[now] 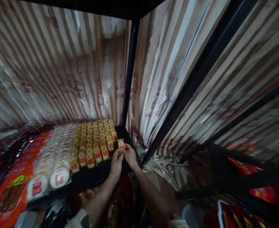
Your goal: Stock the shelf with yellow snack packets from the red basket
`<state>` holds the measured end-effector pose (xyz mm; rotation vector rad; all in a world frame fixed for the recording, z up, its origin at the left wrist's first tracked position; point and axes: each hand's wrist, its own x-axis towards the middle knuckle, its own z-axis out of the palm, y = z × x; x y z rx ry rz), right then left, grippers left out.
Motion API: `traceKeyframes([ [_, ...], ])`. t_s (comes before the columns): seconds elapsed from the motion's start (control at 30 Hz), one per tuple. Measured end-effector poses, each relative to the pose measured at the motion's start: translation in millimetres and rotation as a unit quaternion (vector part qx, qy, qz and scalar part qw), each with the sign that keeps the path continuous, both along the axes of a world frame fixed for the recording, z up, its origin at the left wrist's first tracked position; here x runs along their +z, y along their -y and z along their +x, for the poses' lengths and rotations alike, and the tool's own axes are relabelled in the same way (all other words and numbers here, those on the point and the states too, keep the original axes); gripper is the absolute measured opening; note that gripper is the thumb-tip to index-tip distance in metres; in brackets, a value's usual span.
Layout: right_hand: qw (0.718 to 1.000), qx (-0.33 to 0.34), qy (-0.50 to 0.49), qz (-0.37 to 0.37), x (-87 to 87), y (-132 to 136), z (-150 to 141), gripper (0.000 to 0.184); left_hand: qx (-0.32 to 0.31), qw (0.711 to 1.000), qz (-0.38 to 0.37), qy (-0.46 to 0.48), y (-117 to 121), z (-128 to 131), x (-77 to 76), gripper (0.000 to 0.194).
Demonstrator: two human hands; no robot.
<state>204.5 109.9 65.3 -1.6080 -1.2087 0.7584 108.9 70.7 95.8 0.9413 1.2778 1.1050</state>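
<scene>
A small yellow snack packet with a red label (121, 144) is pinched between the fingers of my right hand (130, 156), upright over the right end of the black shelf (94, 172). Close beside it, my left hand (117, 163) has its fingers closed at the packet's lower edge; they seem to touch it, and their tips are partly hidden. To the left stand several rows of like yellow packets (97, 155), lined up front to back. Round white packaged cakes (59, 178) in clear wrap form rows further left.
An orange snack bag (16, 180) and dark shiny packets (4, 161) lie at the far left. A black upright post (130, 69) stands at the shelf's back corner, before striped sheeting (58, 63). Red packages (267, 193) sit on a rack at lower right.
</scene>
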Motion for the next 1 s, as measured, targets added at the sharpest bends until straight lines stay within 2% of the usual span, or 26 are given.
traceKeyframes([
  [0.13,1.000,0.006,0.013,-0.008,-2.3,-25.6,-1.7,0.032,0.012,1.000,0.005,0.002,-17.4,8.6,-5.3,0.046],
  [0.33,0.999,0.045,-0.001,-0.017,-4.2,-48.5,-8.0,0.031,0.010,0.999,-0.004,0.031,-28.4,13.9,-0.2,0.057],
  [0.47,0.997,0.077,0.003,-0.020,-8.0,-55.1,-11.0,0.033,0.006,1.000,-0.013,0.023,-31.8,12.2,-2.8,0.058],
  [0.67,0.997,0.072,0.029,0.014,-7.6,-50.0,-10.7,0.053,0.005,1.000,0.005,0.017,-31.9,10.2,-11.8,0.057],
  [0.8,0.997,0.023,0.071,0.011,-6.0,-45.1,-12.9,0.041,0.004,1.000,0.011,0.023,-32.0,11.6,-15.1,0.057],
  [0.9,0.998,0.035,0.051,0.003,-7.1,-44.7,-16.4,0.029,0.006,1.000,-0.007,0.010,-33.6,10.7,-14.3,0.055],
  [1.0,0.998,0.063,0.022,0.002,-7.8,-45.2,-18.4,0.026,0.002,1.000,-0.029,-0.008,-34.6,8.4,-10.5,0.055],
])
